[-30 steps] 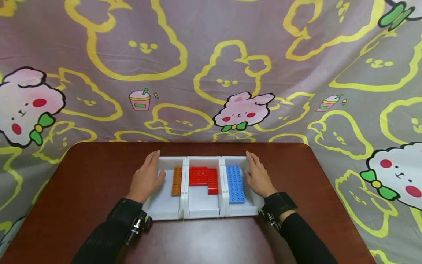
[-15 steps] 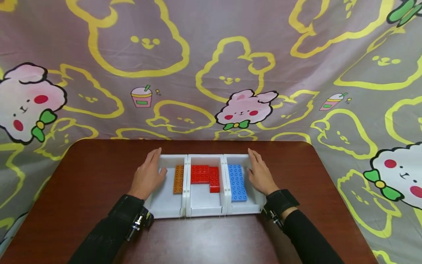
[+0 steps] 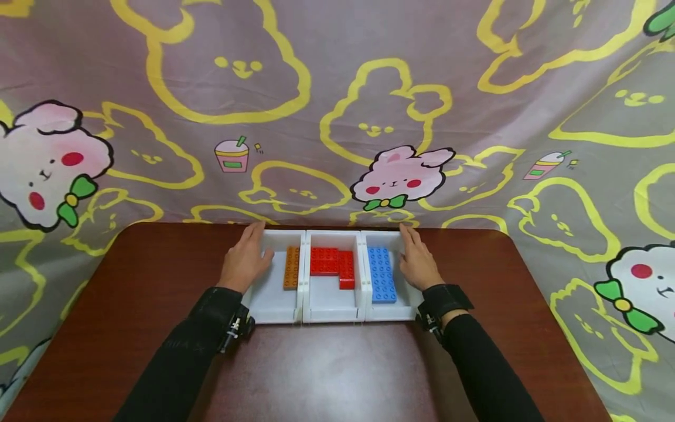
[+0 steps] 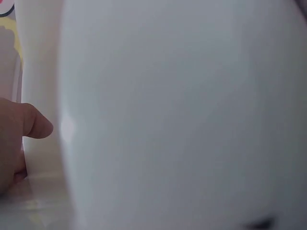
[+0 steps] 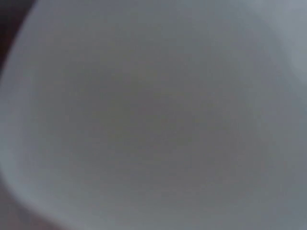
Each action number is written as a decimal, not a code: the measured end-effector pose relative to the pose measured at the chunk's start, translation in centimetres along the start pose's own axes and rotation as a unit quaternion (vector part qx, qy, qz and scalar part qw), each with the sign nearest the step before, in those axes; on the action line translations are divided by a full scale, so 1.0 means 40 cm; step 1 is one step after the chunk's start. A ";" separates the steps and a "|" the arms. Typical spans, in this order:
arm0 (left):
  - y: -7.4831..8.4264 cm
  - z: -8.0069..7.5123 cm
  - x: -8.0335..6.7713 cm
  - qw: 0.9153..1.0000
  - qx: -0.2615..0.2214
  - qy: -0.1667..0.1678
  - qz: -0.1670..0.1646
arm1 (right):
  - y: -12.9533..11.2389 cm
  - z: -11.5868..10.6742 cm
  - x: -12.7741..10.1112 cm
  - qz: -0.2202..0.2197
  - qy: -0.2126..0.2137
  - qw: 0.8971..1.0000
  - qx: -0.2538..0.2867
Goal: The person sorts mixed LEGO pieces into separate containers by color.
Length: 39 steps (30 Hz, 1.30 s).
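Three white bins stand side by side on the brown table point(image 3: 337, 375). The left bin point(image 3: 271, 305) holds an orange brick point(image 3: 292, 267), the middle bin point(image 3: 332, 305) red bricks point(image 3: 333, 265), the right bin point(image 3: 390, 309) a blue brick point(image 3: 382, 274). My left hand point(image 3: 246, 261) lies flat with straight fingers against the left bin's outer wall, its thumb over the rim. My right hand point(image 3: 418, 264) presses flat against the right bin's outer wall. In the left wrist view a thumb point(image 4: 24, 125) touches a blurred white wall point(image 4: 182, 115). The right wrist view shows only a blurred white wall point(image 5: 153, 115).
A patterned cloth backdrop point(image 3: 337, 105) hangs right behind the table's far edge, close to the bins' far ends. Bare table surface lies to both sides of the bins and in front of them.
Both hands have slid the three bins together away from me, toward the table's far edge by the backdrop. The bricks stayed in their bins.
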<state>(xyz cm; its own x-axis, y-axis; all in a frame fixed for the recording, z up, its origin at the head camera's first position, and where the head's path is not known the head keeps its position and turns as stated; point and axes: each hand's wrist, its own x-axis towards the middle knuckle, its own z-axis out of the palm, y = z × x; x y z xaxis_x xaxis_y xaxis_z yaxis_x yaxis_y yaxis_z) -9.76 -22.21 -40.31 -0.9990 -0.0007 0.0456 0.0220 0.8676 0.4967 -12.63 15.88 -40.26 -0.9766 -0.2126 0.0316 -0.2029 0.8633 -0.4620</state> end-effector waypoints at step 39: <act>0.000 0.006 -0.036 1.000 -0.017 0.011 0.006 | -0.003 0.012 -0.047 -0.017 0.041 0.999 -0.022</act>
<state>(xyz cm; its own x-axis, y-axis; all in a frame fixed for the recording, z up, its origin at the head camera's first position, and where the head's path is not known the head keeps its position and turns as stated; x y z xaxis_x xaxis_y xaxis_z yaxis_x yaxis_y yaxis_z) -8.34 -22.09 -40.60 -0.9975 -0.0021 0.0708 0.0355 0.8503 0.5251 -10.73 15.93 -40.69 -0.9711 -0.2061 0.1199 -0.2378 0.8760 -0.4197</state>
